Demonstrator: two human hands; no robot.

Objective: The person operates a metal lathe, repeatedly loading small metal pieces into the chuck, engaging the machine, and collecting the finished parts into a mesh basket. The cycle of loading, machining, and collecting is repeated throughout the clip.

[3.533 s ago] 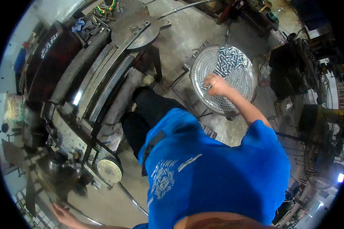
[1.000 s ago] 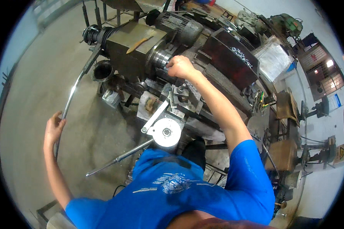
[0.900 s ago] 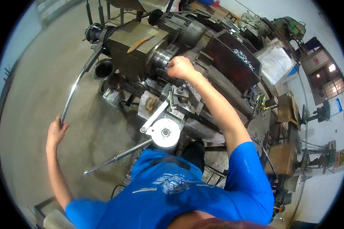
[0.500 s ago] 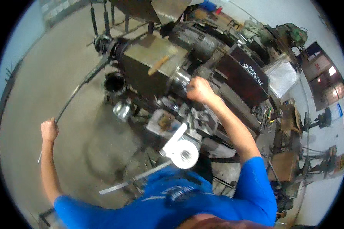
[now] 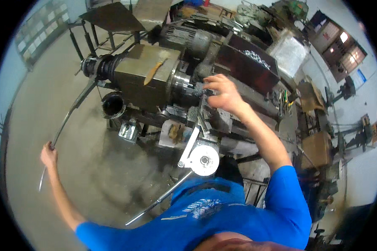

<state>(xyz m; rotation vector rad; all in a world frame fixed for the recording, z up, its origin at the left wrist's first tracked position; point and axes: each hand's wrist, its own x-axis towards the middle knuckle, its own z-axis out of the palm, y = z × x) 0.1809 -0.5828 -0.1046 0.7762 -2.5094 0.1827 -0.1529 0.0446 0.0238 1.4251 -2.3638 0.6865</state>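
While the lever (image 5: 76,104) is grasped by the left hand (image 5: 49,156), steadiness is advised.
Right of the chuck (image 5: 181,82), the right hand (image 5: 225,95), fingers spread, is best held clear.

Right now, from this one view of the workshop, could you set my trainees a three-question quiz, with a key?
1. Short answer: where on the boxy metal housing does the slim tan-handled tool lie?
2. Multiple choice: what does the left hand grip?
A) the slim tan-handled tool
B) the long metal lever
C) the round white disc
3. True or false: the right hand is open near the shiny metal cylinder.

Key: 1. On top; 2. B; 3. True
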